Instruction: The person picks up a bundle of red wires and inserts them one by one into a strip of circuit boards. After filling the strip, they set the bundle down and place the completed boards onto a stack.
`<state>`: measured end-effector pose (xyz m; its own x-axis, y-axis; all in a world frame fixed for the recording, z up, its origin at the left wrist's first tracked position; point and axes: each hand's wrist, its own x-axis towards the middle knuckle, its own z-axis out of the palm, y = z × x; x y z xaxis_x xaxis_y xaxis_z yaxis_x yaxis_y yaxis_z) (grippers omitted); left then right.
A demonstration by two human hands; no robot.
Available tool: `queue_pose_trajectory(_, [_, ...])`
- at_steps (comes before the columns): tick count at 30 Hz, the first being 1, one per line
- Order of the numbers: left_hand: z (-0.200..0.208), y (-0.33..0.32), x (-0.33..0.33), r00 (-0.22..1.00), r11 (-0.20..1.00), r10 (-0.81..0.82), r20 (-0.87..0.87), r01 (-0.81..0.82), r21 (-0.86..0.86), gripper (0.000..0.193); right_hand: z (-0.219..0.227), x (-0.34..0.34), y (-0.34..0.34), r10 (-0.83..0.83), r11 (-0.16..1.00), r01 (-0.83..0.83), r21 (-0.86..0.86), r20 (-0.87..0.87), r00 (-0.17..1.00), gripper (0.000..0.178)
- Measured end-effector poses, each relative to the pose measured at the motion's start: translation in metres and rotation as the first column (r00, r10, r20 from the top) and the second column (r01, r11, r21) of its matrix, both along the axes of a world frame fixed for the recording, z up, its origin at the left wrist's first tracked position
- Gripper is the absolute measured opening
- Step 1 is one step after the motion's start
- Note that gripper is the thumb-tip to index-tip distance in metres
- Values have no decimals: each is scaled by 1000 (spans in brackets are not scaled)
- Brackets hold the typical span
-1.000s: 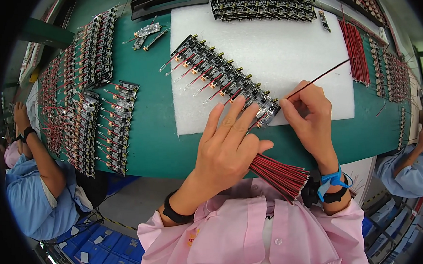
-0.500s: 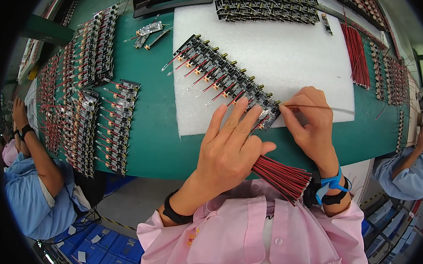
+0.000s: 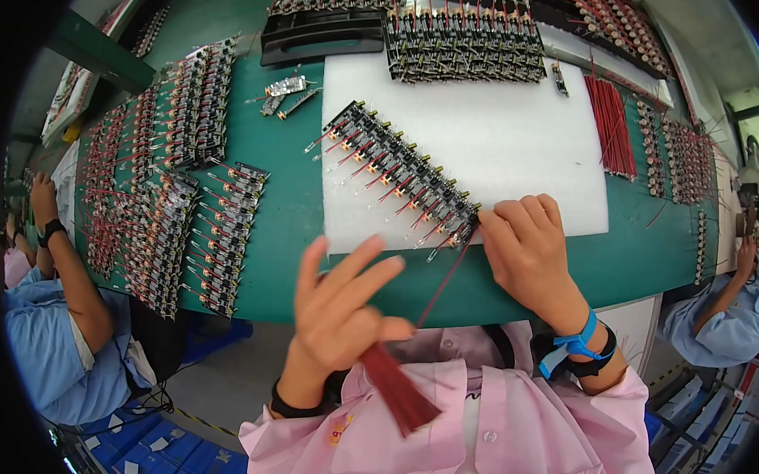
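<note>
A strip of joined small circuit boards (image 3: 400,169) lies slantwise on a white foam sheet (image 3: 537,134), with short red wires and clear LEDs along its left side. My right hand (image 3: 528,251) is closed, thumb and fingertips pinching the strip's near right corner. My left hand (image 3: 341,316), blurred by motion, is in front of the table edge with its upper fingers spread. Its lower fingers keep hold of a bundle of red and black wires (image 3: 396,395) hanging below. One thin dark-red wire (image 3: 444,287) stretches between my left hand and the strip's near end.
More board strips (image 3: 229,236) lie in rows at the left, and a stack of boards (image 3: 464,52) stands at the back. Loose boards (image 3: 286,87) sit beside a black tray (image 3: 322,38). Red wires (image 3: 610,126) lie at the right. Co-workers' arms (image 3: 76,261) show at both sides.
My left hand has moved off the strip, down and left, with the wire bundle. A wire now spans from it to the strip. The view has shifted slightly; the wire beside my right hand no longer shows.
</note>
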<state>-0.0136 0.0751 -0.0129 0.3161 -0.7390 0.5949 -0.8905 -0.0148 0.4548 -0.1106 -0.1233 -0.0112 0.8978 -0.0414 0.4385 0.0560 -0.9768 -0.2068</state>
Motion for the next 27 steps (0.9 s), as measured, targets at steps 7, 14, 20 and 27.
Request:
queue_pose_trajectory(7, [11,20,15,512,797,-281,-812,-347,-494,34,32,5,-14,57,972,-29,233,-117,991,14])
queue_pose_trajectory(14, [24,-43,25,-322,824,-561,-763,-308,-476,26,75,55,-6,311,745,-114,657,-191,931,9])
queue_pose_trajectory(20, [27,-81,21,-153,808,-506,-849,-427,-405,33,47,84,2,285,787,-160,596,-120,951,14])
queue_pose_trajectory(27, [19,-77,26,-27,847,-439,-898,-345,-404,31,56,81,-7,362,626,-107,772,-167,917,14])
